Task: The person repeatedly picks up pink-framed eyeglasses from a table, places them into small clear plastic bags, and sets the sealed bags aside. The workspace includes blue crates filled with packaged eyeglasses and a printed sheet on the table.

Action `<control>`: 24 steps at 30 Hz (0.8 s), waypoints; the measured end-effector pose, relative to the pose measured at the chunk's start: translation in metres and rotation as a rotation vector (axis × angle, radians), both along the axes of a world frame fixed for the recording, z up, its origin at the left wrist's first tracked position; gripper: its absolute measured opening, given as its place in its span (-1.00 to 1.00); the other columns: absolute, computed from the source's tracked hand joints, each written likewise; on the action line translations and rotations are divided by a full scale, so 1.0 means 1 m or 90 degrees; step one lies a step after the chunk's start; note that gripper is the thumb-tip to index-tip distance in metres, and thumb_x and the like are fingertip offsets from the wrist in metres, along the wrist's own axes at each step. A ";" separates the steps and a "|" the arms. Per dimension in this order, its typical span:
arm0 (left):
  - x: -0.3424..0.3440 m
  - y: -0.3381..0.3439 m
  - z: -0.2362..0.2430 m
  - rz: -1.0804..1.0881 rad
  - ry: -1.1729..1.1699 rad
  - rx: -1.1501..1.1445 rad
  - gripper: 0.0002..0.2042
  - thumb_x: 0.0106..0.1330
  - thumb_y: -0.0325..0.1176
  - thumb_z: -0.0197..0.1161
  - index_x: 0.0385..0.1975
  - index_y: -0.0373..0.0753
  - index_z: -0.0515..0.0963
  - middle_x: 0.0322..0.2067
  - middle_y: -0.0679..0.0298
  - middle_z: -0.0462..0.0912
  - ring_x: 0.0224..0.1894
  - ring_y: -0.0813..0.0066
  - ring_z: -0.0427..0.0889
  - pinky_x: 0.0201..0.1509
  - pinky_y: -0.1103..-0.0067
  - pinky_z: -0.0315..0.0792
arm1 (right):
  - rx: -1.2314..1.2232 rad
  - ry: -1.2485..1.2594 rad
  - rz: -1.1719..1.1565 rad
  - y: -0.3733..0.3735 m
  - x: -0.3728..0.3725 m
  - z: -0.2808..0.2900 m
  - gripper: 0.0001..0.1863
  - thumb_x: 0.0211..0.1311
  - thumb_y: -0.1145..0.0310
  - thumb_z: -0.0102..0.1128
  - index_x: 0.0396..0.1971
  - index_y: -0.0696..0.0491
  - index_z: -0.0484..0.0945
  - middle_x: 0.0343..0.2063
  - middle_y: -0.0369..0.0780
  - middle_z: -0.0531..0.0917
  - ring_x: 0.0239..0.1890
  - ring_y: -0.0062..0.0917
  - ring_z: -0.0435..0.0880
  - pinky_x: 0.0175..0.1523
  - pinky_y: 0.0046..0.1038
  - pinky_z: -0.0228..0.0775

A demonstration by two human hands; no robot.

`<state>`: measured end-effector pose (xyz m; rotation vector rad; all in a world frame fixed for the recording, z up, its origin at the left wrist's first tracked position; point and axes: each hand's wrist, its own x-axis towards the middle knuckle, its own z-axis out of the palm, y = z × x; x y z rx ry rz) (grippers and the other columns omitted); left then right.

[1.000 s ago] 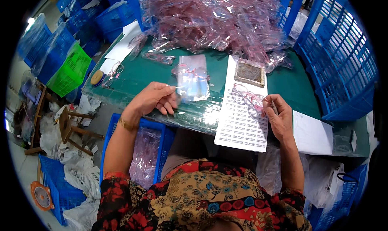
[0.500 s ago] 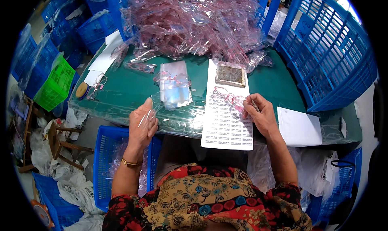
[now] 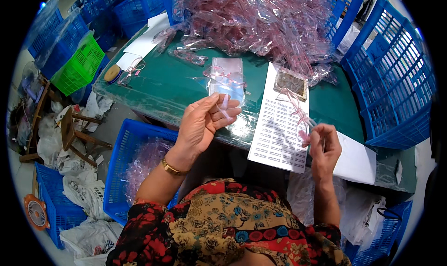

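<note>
My left hand point(image 3: 202, 124) is raised over the near edge of the green table point(image 3: 163, 87), pinching a small clear plastic bag point(image 3: 225, 105) between thumb and fingers. My right hand point(image 3: 323, 149) holds a pair of pink-framed glasses point(image 3: 298, 114) by one temple, above a white sheet of small labels point(image 3: 279, 126). A stack of clear bags with another pair of glasses on it point(image 3: 226, 77) lies just beyond my left hand. A small brown pad point(image 3: 291, 82) sits at the top of the label sheet.
A big heap of bagged pink glasses point(image 3: 260, 19) fills the back of the table. Blue crates point(image 3: 396, 80) stand at the right, more blue and green baskets point(image 3: 77, 63) at the left. A blue basket of bagged glasses point(image 3: 135, 168) sits by my left knee. White paper point(image 3: 356, 161) lies at right.
My left hand rose from the table edge back over the table, now holding a clear bag up. My right hand lifted slightly with the pink glasses.
</note>
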<state>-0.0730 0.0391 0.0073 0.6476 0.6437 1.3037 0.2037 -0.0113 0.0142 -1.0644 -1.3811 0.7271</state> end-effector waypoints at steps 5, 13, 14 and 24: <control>0.015 0.001 -0.004 -0.008 -0.051 -0.022 -0.71 0.41 -0.25 0.03 -0.12 -0.40 0.46 -0.14 -0.03 0.60 -0.11 0.24 0.65 -0.09 0.47 0.62 | 0.142 -0.082 0.013 -0.019 -0.014 -0.007 -0.87 0.16 0.63 0.12 -0.29 0.20 0.40 -0.55 -0.25 0.58 -0.52 -0.69 0.56 -0.41 -0.67 0.37; 0.027 -0.003 -0.003 -0.001 -0.086 -0.038 -0.69 0.43 -0.23 0.00 -0.10 -0.38 0.44 -0.11 -0.04 0.59 -0.07 0.24 0.63 -0.07 0.47 0.62 | 0.180 -0.169 0.032 -0.022 -0.024 -0.010 -0.79 0.08 0.68 0.21 -0.29 0.18 0.43 -0.55 -0.27 0.60 -0.54 -0.73 0.57 -0.44 -0.68 0.36; 0.028 -0.003 -0.004 0.001 -0.090 -0.037 -0.69 0.43 -0.23 0.00 -0.10 -0.38 0.44 -0.11 -0.04 0.59 -0.07 0.24 0.63 -0.07 0.47 0.61 | 0.174 -0.164 0.035 -0.022 -0.025 -0.011 -0.79 0.07 0.68 0.21 -0.29 0.18 0.43 -0.56 -0.26 0.60 -0.54 -0.72 0.57 -0.44 -0.68 0.36; 0.028 0.001 -0.003 0.058 -0.094 -0.015 -0.69 0.42 -0.23 0.01 -0.11 -0.39 0.45 -0.14 -0.04 0.60 -0.07 0.22 0.63 -0.09 0.48 0.62 | 0.195 -0.182 0.016 -0.024 -0.028 -0.009 -0.78 0.04 0.70 0.21 -0.31 0.19 0.43 -0.57 -0.26 0.60 -0.55 -0.70 0.58 -0.44 -0.67 0.37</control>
